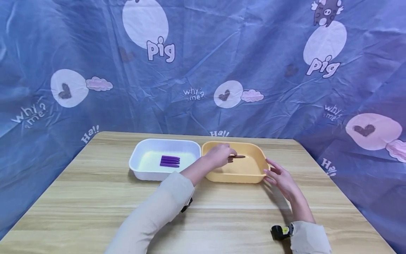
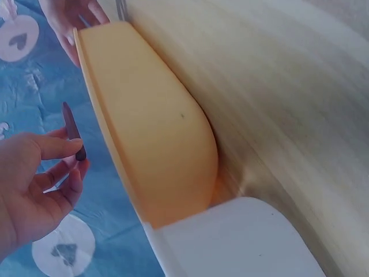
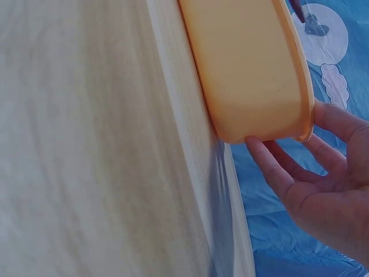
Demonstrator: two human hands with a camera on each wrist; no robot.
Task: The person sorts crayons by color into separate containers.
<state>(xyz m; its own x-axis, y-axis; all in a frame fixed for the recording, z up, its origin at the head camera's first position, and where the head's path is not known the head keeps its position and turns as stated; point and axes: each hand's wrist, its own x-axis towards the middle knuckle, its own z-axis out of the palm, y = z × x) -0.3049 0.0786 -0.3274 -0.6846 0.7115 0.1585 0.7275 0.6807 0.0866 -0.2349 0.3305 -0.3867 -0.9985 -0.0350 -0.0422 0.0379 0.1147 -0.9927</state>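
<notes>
My left hand [image 1: 219,155] is over the yellow plastic tub [image 1: 234,178] and pinches a brown crayon [image 2: 71,131] between thumb and fingers. In the left wrist view the crayon's tapered tip points up, above the tub's rim. More brown crayons [image 1: 230,159] lie in the tub, partly hidden by that hand. At the tub's right end my right hand [image 1: 281,178] holds the rim and end wall, its thumb at the rim and fingers around the outside. Several purple crayons [image 1: 170,161] lie side by side in the white tub [image 1: 142,173].
The white tub stands directly left of the yellow one, their ends touching or nearly so. Both sit on a wood-grain table [image 1: 222,218] towards its far edge. A blue printed cloth [image 1: 190,63] hangs behind the table.
</notes>
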